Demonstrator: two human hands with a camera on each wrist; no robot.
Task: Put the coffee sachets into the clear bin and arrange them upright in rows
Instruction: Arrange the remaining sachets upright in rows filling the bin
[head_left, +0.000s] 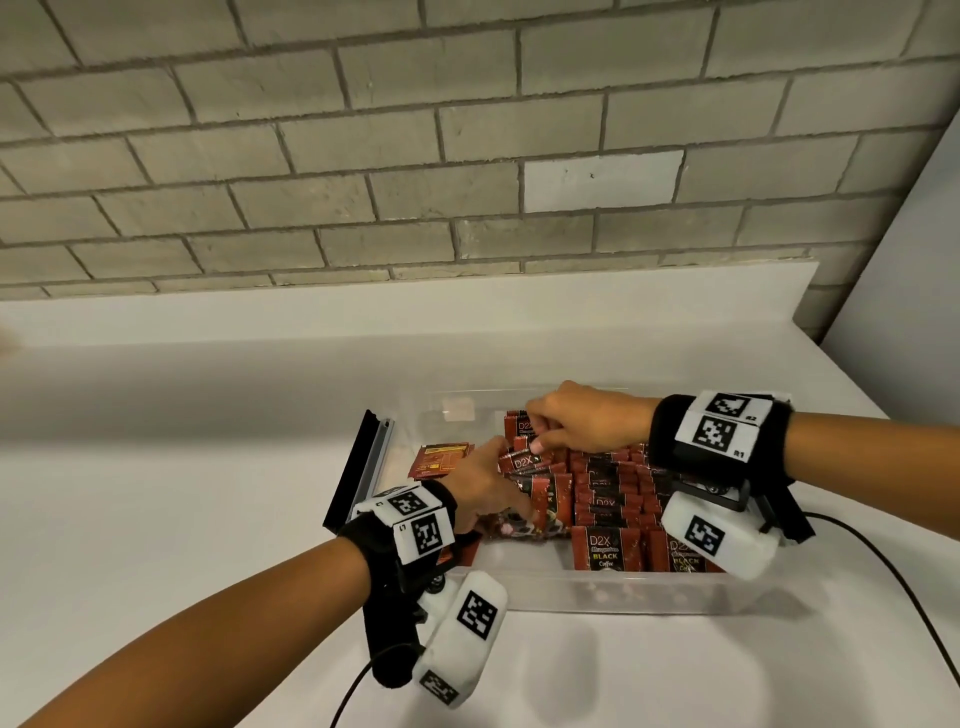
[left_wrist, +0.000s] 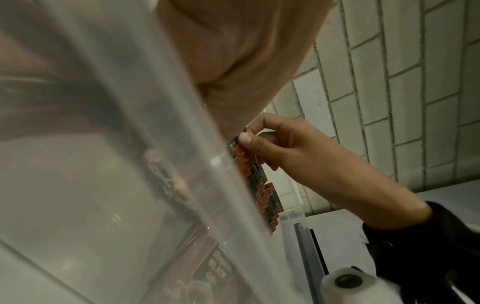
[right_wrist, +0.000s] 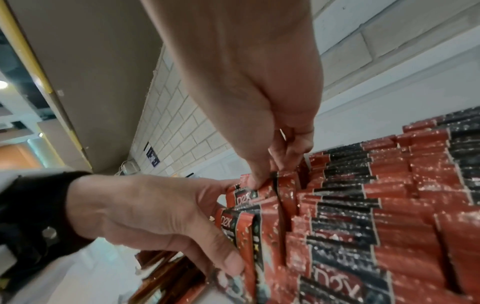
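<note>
Inside the clear bin, upright coffee sachets fill rows right of both hands, the left hand clasps a leaning bunch, and the right hand pinches one sachet's top edge, long axis vertical, directly beneath its fingertips.

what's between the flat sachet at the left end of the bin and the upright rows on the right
The left hand, holding a leaning bunch of sachets, lies between the flat sachet and the upright rows, as the head view shows.
</note>
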